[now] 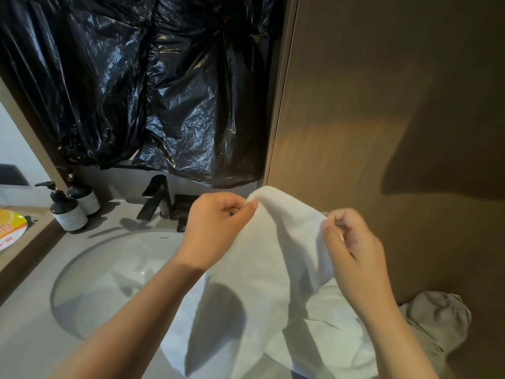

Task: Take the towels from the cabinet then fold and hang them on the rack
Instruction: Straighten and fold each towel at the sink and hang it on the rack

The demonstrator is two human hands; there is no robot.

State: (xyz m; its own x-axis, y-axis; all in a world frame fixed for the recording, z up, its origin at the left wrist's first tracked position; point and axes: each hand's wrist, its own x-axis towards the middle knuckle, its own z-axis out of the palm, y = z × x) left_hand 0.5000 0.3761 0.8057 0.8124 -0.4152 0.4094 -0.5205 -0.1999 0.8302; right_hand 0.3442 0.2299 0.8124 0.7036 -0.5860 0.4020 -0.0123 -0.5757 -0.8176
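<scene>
A white towel (276, 258) hangs in front of me over the right part of the sink counter. My left hand (216, 228) pinches its upper left edge, and my right hand (352, 247) pinches its upper right edge. The cloth sags between the two hands and drapes down onto the counter, where its lower part lies crumpled. A grey towel or cloth (437, 315) sits bunched at the lower right, against the wooden panel. No rack is in view.
A round white sink basin (109, 280) is set in the beige counter, with a dark faucet (157, 198) behind it. Two dark pump bottles (69, 209) stand at the left. Black plastic sheeting (153, 86) covers the mirror. A brown wooden panel (382, 119) fills the right.
</scene>
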